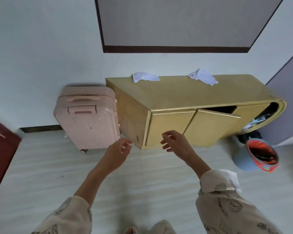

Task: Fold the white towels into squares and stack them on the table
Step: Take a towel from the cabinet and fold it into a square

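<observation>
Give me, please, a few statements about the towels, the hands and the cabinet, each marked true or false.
1. Two white towels lie crumpled on top of the cabinet. True.
2. The left hand holds a towel. False: it holds nothing, fingers loosely curled, in front of the cabinet.
3. The right hand also holds nothing. True.
4. A pink suitcase stands beside the cabinet. True.
5. Both cabinet doors are fully closed. False: one door stands ajar.
6. The towels are folded and stacked. False: they lie apart, unfolded.
</observation>
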The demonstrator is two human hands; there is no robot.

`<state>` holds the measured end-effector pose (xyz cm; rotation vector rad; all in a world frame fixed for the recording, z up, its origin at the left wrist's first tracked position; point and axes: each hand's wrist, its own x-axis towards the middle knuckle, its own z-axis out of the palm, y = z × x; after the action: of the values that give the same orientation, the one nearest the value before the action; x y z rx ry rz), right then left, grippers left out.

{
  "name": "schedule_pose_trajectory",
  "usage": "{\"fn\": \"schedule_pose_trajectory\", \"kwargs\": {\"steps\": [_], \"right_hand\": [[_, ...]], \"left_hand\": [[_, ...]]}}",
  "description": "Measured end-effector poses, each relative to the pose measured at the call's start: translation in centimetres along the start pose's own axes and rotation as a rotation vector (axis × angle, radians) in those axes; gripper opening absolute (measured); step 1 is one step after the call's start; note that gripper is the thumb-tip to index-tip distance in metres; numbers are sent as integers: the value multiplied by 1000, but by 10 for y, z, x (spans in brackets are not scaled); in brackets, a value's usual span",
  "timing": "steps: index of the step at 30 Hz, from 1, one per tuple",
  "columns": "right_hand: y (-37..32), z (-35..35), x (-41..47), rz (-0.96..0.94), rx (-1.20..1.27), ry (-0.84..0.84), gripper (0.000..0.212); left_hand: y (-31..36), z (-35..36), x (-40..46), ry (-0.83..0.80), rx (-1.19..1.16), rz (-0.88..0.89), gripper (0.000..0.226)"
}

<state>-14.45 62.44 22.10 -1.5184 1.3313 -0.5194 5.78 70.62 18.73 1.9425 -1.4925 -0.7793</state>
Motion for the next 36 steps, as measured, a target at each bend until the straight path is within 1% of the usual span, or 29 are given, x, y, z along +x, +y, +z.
{"fn": "schedule_pose_trajectory", "kwargs": {"steps": [6, 10, 15, 18, 23, 26, 28, 30, 33, 36], "right_hand": [[2, -24, 119, 59, 15, -16, 13], [-1, -48, 215, 76, 44, -18, 14], [-21, -82, 328, 85, 60, -67, 14], [-27, -94, 386, 109, 67, -80, 14], [-19, -101, 470, 203, 34, -136, 9], [-2, -104, 529, 270, -3, -86, 12], [15, -102, 566, 288, -122, -36, 19], [32, -97, 596, 296, -297, -32, 29], [53, -86, 628, 278, -577, -112, 56], [70, -77, 654, 323, -801, -211, 75]], "left_hand": [[-5, 14, 121, -116, 13, -46, 26], [5, 18, 211, -117, 12, -70, 28], [25, 24, 323, -142, -1, -140, 29], [29, 35, 374, -133, -18, -196, 29], [16, 49, 453, -159, 66, -269, 30], [-3, 52, 512, -162, 108, -274, 23], [-16, 55, 551, -160, 153, -265, 22], [-30, 56, 591, -141, 215, -248, 26], [-43, 59, 643, -131, 343, -263, 34], [-51, 64, 690, -114, 485, -168, 37]]}}
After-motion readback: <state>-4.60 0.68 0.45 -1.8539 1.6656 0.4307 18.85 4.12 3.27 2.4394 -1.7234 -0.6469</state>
